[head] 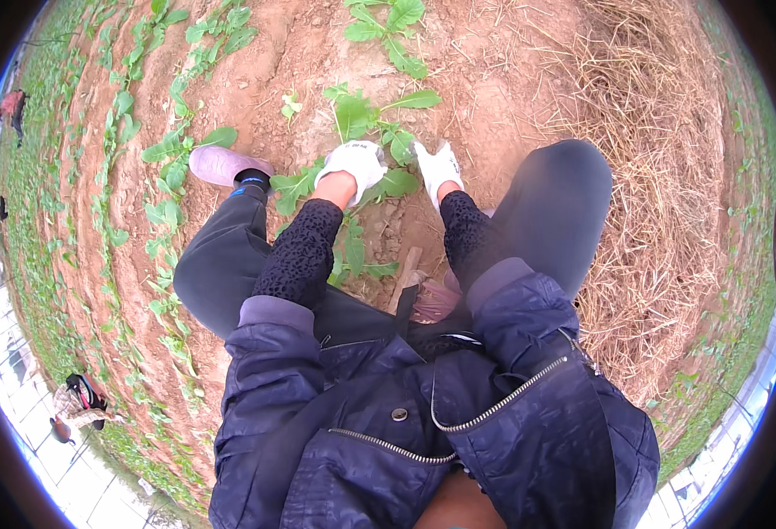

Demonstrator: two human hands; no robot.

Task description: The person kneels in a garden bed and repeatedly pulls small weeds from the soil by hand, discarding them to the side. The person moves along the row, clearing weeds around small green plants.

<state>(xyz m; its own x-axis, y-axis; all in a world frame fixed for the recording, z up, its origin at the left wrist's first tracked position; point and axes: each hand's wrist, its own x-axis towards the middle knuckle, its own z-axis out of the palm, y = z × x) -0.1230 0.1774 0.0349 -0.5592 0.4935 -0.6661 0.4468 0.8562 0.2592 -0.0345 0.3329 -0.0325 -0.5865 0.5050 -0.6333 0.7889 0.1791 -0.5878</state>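
Observation:
My left hand [359, 166], in a white work glove, is low over a row of young leafy plants, among the leaves of one plant [355, 118]. Its fingers are turned down and away from me, so I cannot see what they hold or touch. Just right of that plant is my right hand [438, 169], also gloved in white, close to a leaf [399, 144] and the bare soil. Its fingertips are blurred, and whether anything is between them is unclear. Another broad leaf [398, 183] spreads between the two hands.
Dry straw [652, 198] covers the ground on the right. More crop rows [169, 165] run along the left. A wooden stick [404, 281] and pinkish fabric [435, 301] lie between my legs. My pink shoe [229, 165] stands beside the plants. Other people [80, 400] are far left.

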